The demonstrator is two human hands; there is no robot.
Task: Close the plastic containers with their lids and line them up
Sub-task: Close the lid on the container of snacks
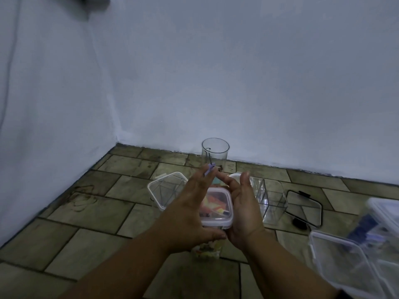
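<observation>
On a tiled floor (90, 214) by a pale wall, both the left hand (190, 214) and the right hand (239, 212), fingers spread, press the pink-rimmed lid (218, 207) onto a tall container (208, 250). Behind and right of that grip, the round jar (215, 155), square tub (271, 201) and black-rimmed lid (304, 209) lie unpaired, nothing lined up.

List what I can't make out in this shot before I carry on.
- Head view: latches of the pink-rimmed lid, covered by the left hand and right hand.
- Containers at right, cut off by the frame edge.
- Contents of the tall round container, too small.
</observation>
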